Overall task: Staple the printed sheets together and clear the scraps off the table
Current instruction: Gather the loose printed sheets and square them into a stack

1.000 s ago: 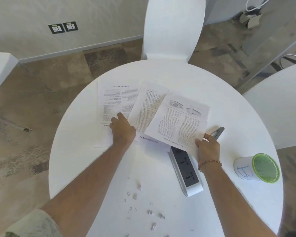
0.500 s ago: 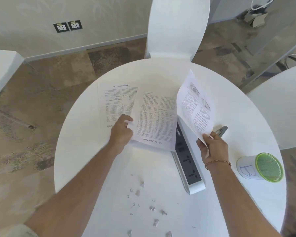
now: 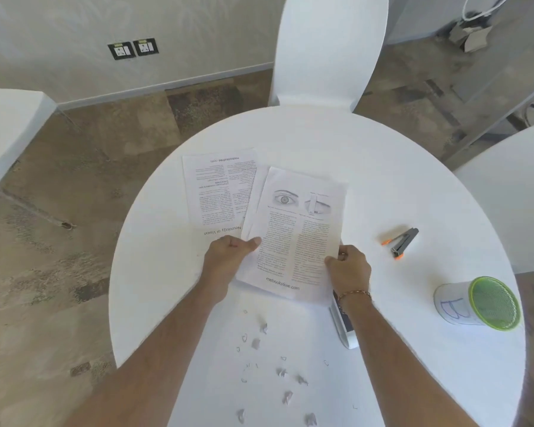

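Observation:
A printed sheet with an eye drawing (image 3: 293,232) lies on top of a second sheet in the middle of the round white table (image 3: 413,186). My left hand (image 3: 228,257) pinches their left edge and my right hand (image 3: 349,265) grips the lower right edge. Another printed sheet (image 3: 216,189) lies upside down behind them, partly covered. A grey and orange stapler-like tool (image 3: 403,240) rests to the right, apart from my hands. Several small paper scraps and loose staples (image 3: 278,374) are scattered near the table's front edge.
A long white and black device (image 3: 344,323) lies under my right wrist, mostly hidden by the sheets. A white cup with a green mesh rim (image 3: 478,303) lies on its side at the right. White chairs stand behind the table and at both sides.
My right hand carried the eye-drawing sheet left and laid it over the middle sheet. My left hand shifted onto the stack's left edge. The tool on the right lies uncovered.

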The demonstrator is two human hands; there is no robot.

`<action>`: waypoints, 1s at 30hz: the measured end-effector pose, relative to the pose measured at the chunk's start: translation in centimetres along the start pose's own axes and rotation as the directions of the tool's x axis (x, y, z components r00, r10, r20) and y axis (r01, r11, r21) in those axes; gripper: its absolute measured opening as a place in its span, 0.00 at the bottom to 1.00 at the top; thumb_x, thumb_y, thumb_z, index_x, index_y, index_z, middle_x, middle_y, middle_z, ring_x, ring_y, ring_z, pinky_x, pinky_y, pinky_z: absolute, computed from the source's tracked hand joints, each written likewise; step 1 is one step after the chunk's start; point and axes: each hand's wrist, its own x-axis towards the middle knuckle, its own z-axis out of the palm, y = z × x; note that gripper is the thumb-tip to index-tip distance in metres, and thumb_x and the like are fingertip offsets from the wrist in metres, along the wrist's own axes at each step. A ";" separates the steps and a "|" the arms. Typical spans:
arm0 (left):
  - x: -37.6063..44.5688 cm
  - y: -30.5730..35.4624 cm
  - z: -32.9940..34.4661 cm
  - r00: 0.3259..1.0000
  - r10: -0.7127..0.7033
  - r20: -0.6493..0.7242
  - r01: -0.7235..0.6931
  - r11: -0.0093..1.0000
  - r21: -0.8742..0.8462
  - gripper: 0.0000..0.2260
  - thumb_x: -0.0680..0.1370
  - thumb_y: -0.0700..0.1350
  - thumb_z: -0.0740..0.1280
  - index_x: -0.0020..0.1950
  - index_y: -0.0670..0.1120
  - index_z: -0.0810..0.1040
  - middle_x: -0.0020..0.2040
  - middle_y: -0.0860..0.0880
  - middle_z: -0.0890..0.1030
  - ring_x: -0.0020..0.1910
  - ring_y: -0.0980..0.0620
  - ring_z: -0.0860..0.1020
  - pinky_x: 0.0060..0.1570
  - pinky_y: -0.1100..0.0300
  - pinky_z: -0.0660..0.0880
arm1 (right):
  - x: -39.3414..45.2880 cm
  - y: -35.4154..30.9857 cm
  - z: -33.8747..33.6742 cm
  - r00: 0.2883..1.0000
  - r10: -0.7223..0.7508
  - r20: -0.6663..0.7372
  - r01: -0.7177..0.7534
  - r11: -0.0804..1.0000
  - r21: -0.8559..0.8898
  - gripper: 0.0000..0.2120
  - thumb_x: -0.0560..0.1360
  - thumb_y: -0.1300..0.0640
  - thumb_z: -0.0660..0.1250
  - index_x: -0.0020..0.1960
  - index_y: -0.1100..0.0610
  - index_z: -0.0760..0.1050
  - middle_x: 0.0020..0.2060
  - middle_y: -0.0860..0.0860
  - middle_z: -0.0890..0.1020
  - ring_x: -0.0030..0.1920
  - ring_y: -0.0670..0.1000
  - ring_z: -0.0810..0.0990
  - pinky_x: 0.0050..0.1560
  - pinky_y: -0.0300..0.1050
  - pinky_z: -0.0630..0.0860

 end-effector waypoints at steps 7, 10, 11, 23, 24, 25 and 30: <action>-0.7 0.3 0.1 0.982 0.006 0.188 -0.012 1.000 0.027 0.21 0.75 0.26 0.69 0.64 0.43 0.79 0.59 0.44 0.86 0.59 0.44 0.84 0.58 0.54 0.80 | -0.8 -0.4 0.4 1.000 -0.005 -0.023 0.006 0.999 0.034 0.09 0.73 0.56 0.73 0.50 0.59 0.78 0.36 0.46 0.79 0.44 0.53 0.79 0.38 0.42 0.69; -1.5 0.3 -0.5 0.972 0.011 0.233 0.007 0.997 -0.078 0.22 0.76 0.24 0.66 0.65 0.42 0.78 0.59 0.41 0.86 0.61 0.40 0.83 0.64 0.45 0.79 | -0.8 -0.4 -0.3 0.999 0.016 -0.038 -0.010 0.990 0.140 0.15 0.72 0.49 0.76 0.53 0.55 0.77 0.39 0.43 0.80 0.48 0.51 0.79 0.44 0.41 0.71; -1.6 0.2 -0.7 0.969 0.022 0.246 0.005 0.994 -0.109 0.23 0.76 0.24 0.66 0.67 0.42 0.78 0.59 0.41 0.86 0.60 0.40 0.84 0.63 0.45 0.80 | -0.8 -0.5 -0.4 1.000 0.026 -0.014 -0.023 0.980 0.198 0.17 0.71 0.47 0.76 0.54 0.55 0.78 0.41 0.44 0.81 0.49 0.52 0.80 0.49 0.43 0.74; -2.2 0.4 -0.1 0.974 0.224 0.029 -0.226 0.959 0.169 0.10 0.79 0.44 0.72 0.60 0.45 0.81 0.57 0.51 0.84 0.57 0.49 0.81 0.51 0.63 0.75 | -0.3 0.7 -3.0 0.934 -0.143 0.328 -0.098 0.779 0.619 0.12 0.75 0.68 0.70 0.57 0.60 0.83 0.54 0.58 0.86 0.55 0.62 0.85 0.51 0.57 0.83; -1.8 0.1 0.0 0.945 0.306 -0.120 -0.251 0.908 0.336 0.14 0.79 0.46 0.72 0.63 0.44 0.80 0.62 0.48 0.80 0.61 0.48 0.77 0.57 0.60 0.74 | -0.2 0.8 -3.2 0.950 -0.114 0.290 -0.093 0.783 0.615 0.12 0.75 0.69 0.70 0.56 0.60 0.83 0.53 0.58 0.87 0.55 0.63 0.85 0.53 0.59 0.82; -1.4 0.0 -0.1 0.907 0.357 -0.222 -0.217 0.851 0.478 0.19 0.80 0.48 0.71 0.68 0.41 0.76 0.68 0.44 0.75 0.67 0.44 0.73 0.63 0.54 0.72 | -0.2 0.9 -3.5 0.964 -0.084 0.253 -0.093 0.782 0.616 0.12 0.75 0.70 0.69 0.55 0.60 0.83 0.52 0.58 0.87 0.54 0.63 0.85 0.54 0.61 0.82; 0.9 -0.1 -1.1 0.916 0.337 -0.217 -0.026 0.590 0.807 0.32 0.81 0.48 0.66 0.82 0.44 0.56 0.83 0.36 0.51 0.82 0.37 0.51 0.77 0.39 0.58 | -0.5 1.8 -5.1 0.995 0.015 0.101 -0.078 0.751 0.656 0.11 0.76 0.69 0.69 0.52 0.56 0.83 0.43 0.48 0.89 0.44 0.53 0.87 0.42 0.50 0.83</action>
